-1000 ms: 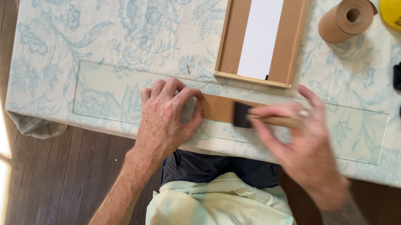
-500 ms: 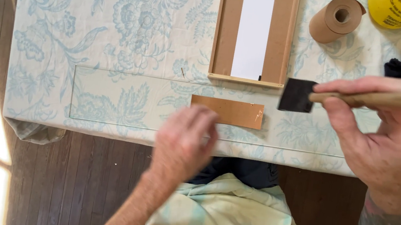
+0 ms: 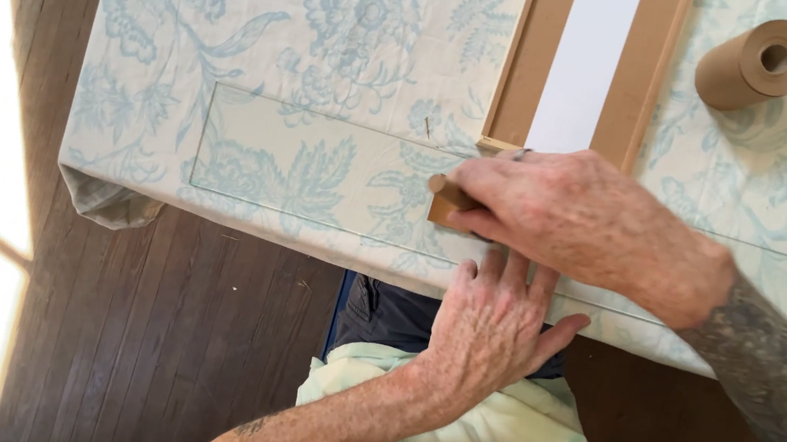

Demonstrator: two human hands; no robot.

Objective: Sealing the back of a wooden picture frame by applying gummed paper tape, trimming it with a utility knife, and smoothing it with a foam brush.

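Right hand [image 3: 572,217] fisted round brush handle [image 3: 451,193], brush head hidden; left hand [image 3: 490,326] flat, fingertips covered.

— Where does the view look from?
— From the person's head, straight down, close over the worktop [image 3: 235,55].
— What does it take in?
— Near edge of the worktop at centre, wooden floor [image 3: 104,336] left and below. Only one view.
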